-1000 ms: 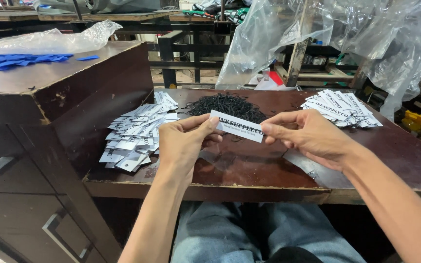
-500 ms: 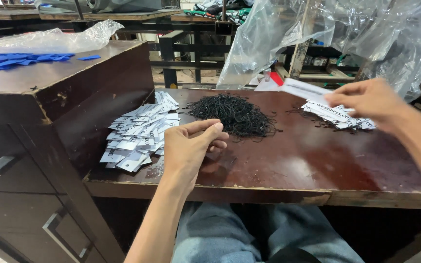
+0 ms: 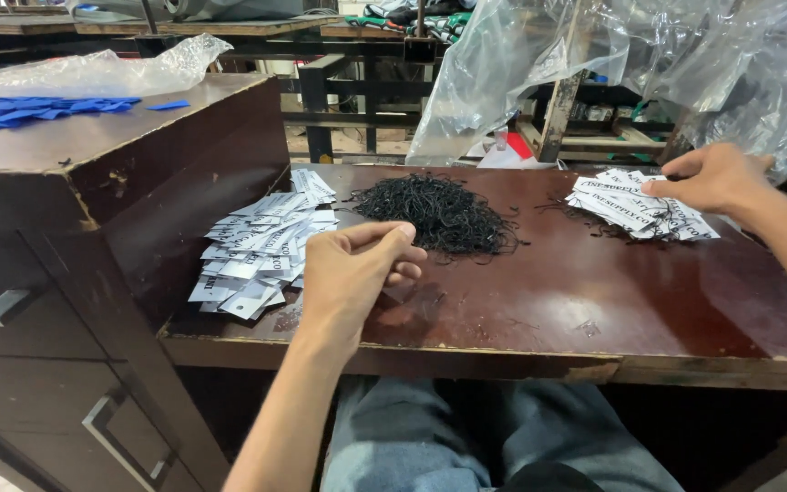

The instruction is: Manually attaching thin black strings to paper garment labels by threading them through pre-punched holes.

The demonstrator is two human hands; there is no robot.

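Note:
My left hand [image 3: 357,266] hovers over the middle of the dark wooden table [image 3: 585,301], fingers loosely curled with nothing in them. It is between a loose pile of white printed tags [image 3: 261,246] on the left and a heap of thin black strings [image 3: 439,214] just beyond it. My right hand [image 3: 710,178] reaches to the far right. Its fingertips rest on top of a second pile of white tags [image 3: 635,205] that have black strings through them.
A tall brown cabinet [image 3: 93,182] with drawers stands against the table's left side, with blue pieces [image 3: 38,109] and clear plastic on top. Clear plastic bags [image 3: 649,64] hang behind the table. My legs in jeans [image 3: 466,437] are under the front edge.
A second ago both hands held one tag together at the centre. My right hand carried it to the right pile and set it down; my left hand stayed in place, now without anything.

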